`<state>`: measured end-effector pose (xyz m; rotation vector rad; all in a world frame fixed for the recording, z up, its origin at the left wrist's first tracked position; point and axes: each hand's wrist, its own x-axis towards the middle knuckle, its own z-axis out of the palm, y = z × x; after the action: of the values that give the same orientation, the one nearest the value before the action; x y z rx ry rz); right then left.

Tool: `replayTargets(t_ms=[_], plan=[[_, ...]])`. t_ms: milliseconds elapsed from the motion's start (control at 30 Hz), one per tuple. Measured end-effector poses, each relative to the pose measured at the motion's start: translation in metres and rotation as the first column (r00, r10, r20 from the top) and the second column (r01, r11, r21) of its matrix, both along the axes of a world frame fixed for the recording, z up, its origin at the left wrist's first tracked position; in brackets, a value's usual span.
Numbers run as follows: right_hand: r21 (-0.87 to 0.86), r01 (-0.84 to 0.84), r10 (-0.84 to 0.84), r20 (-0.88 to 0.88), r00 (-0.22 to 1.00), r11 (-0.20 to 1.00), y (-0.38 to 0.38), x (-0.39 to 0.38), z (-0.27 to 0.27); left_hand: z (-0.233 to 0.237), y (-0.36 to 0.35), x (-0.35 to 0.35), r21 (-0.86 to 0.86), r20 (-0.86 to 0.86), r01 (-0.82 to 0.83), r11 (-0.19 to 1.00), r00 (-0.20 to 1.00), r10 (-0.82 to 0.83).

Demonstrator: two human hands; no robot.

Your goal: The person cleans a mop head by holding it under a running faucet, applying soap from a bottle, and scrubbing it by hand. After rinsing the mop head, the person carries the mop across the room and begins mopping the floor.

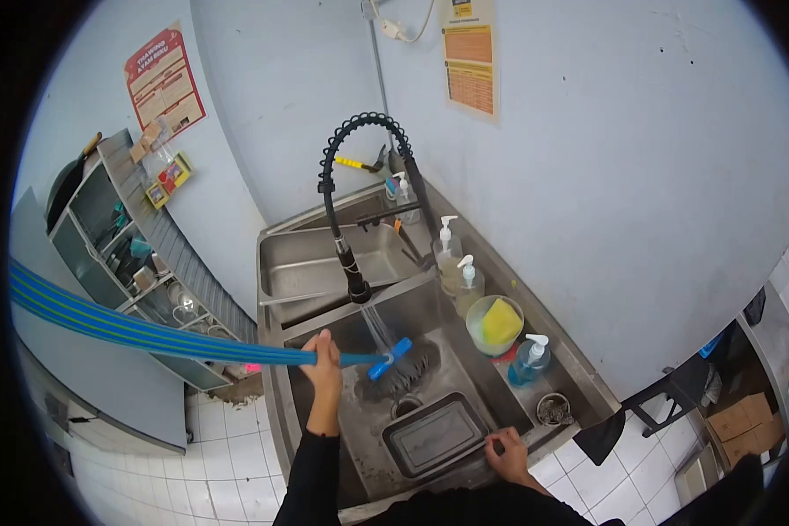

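My left hand (323,368) is closed around the blue striped handle of a broom (193,344). The broom's blue head and dark grey bristles (401,373) are down in the sink basin (465,364). Water (378,329) runs from the black spring-neck faucet (356,280) onto the bristles. A dark rectangular tray (436,435) lies in the basin, nearer me than the broom head. My right hand (507,452) is by the near right side of the basin, close to the tray's corner. Its fingers are bent, thumb apart, and nothing shows in them.
Along the right ledge stand pump bottles (528,361), a bowl (478,326) with a yellow sponge (501,322), and a small round metal strainer (553,408). A metal pan (276,263) sits behind the basin. Shelving (105,210) is at left, cardboard boxes (745,421) at right.
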<state>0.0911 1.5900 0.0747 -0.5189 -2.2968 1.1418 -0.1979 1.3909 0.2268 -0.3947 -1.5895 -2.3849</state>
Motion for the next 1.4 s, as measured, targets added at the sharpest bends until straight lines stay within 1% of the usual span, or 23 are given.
replayTargets(t_ms=[67, 100, 167, 233, 267, 333, 367, 433, 467, 500, 600, 700, 767, 900, 1000, 1033, 1067, 1133, 1167, 1233, 1267, 1333, 1400], plan=[[0.004, -0.009, 0.009, -0.032, 0.999, 1.0, 0.002, -0.003, -0.006, 0.026, -0.003, 0.029, 0.014, -0.121, 0.06, 0.998, 0.991, -0.058], [0.005, -0.014, 0.014, -0.041, 0.999, 1.0, 0.003, -0.001, -0.008, 0.026, -0.005, 0.04, 0.017, -0.175, 0.089, 0.996, 0.981, -0.085], [-0.021, -0.011, 0.011, -0.02, 1.0, 1.0, 0.002, 0.0, -0.001, -0.037, -0.009, 0.019, -0.012, -0.114, 0.057, 0.998, 0.992, -0.058], [-0.037, -0.008, 0.007, -0.029, 1.0, 0.999, 0.0, -0.006, 0.001, -0.021, -0.006, 0.014, -0.01, -0.025, 0.01, 1.0, 1.0, -0.011], [-0.04, -0.018, 0.017, -0.013, 1.0, 0.999, -0.003, 0.001, 0.0, -0.016, -0.015, 0.025, -0.025, -0.03, 0.009, 1.0, 1.0, -0.01], [-0.013, -0.018, 0.017, -0.042, 0.999, 1.0, 0.002, -0.006, -0.003, 0.021, -0.008, 0.038, -0.032, -0.082, 0.026, 0.999, 0.996, -0.028], [-0.003, -0.019, 0.019, -0.053, 0.998, 1.0, 0.001, -0.004, -0.009, 0.023, -0.01, 0.05, -0.005, -0.12, 0.082, 0.997, 0.989, -0.082], [0.015, -0.029, 0.03, -0.061, 0.998, 0.999, 0.003, 0.003, -0.009, -0.044, -0.01, 0.034, -0.022, -0.128, -0.051, 0.998, 0.991, 0.047], [0.02, -0.04, 0.041, -0.063, 0.997, 0.999, 0.004, 0.003, -0.004, -0.064, -0.012, 0.027, -0.03, -0.14, -0.12, 0.992, 0.983, 0.115], [0.019, -0.044, 0.046, -0.074, 0.996, 0.999, 0.002, 0.0, -0.001, -0.044, -0.014, 0.024, 0.017, -0.073, -0.071, 0.997, 0.995, 0.072], [-0.074, -0.014, 0.015, 0.004, 1.0, 0.997, -0.002, 0.003, 0.002, 0.001, -0.013, 0.003, 0.042, -0.046, -0.133, 0.99, 0.99, 0.135], [-0.043, -0.012, 0.009, -0.069, 0.998, 0.999, -0.001, 0.004, -0.007, 0.09, 0.0, 0.025, 0.094, -0.137, -0.083, 0.992, 0.986, 0.096], [-0.021, -0.016, 0.015, -0.061, 0.998, 1.0, 0.001, 0.003, -0.007, 0.136, 0.001, 0.048, 0.122, -0.24, -0.032, 0.992, 0.969, 0.061], [-0.004, -0.001, 0.001, -0.066, 0.998, 1.0, 0.0, 0.003, -0.006, 0.168, -0.013, 0.072, 0.124, -0.385, -0.008, 0.992, 0.921, 0.056], [-0.01, -0.003, 0.002, -0.079, 0.997, 1.0, -0.001, 0.002, -0.008, 0.138, -0.03, 0.054, 0.081, -0.35, 0.038, 0.996, 0.937, -0.007], [-0.011, -0.008, 0.007, -0.085, 0.996, 1.0, 0.001, 0.0, -0.007, 0.115, -0.036, 0.042, 0.052, -0.277, 0.03, 0.998, 0.961, -0.015], [-0.013, -0.015, 0.014, -0.086, 0.996, 1.0, 0.001, 0.001, -0.007, 0.081, -0.041, 0.028, 0.022, -0.199, 0.024, 0.999, 0.98, -0.019], [-0.021, -0.019, 0.018, -0.081, 0.997, 1.0, 0.0, 0.004, -0.006, -0.022, -0.048, -0.007, -0.116, -0.095, -0.057, 0.992, 0.994, 0.046], [-0.027, -0.016, 0.014, -0.078, 0.997, 0.999, 0.0, 0.005, -0.006, -0.035, -0.052, -0.002, -0.205, -0.111, -0.069, 0.976, 0.993, 0.047], [-0.016, -0.012, 0.01, -0.088, 0.996, 1.0, 0.002, -0.001, -0.007, -0.031, -0.042, 0.006, -0.366, -0.157, -0.094, 0.926, 0.987, 0.038], [-0.008, -0.02, 0.02, -0.078, 0.997, 1.0, 0.0, 0.001, -0.009, -0.03, -0.045, 0.014, -0.328, -0.141, -0.082, 0.941, 0.989, 0.037], [0.009, -0.024, 0.025, -0.072, 0.997, 1.0, 0.001, -0.001, -0.009, 0.032, -0.036, 0.051, -0.242, -0.122, -0.057, 0.969, 0.992, 0.028], [0.019, -0.018, 0.019, -0.07, 0.997, 1.0, 0.0, -0.002, -0.005, 0.047, -0.041, 0.065, -0.077, -0.119, -0.036, 0.996, 0.993, 0.027]])
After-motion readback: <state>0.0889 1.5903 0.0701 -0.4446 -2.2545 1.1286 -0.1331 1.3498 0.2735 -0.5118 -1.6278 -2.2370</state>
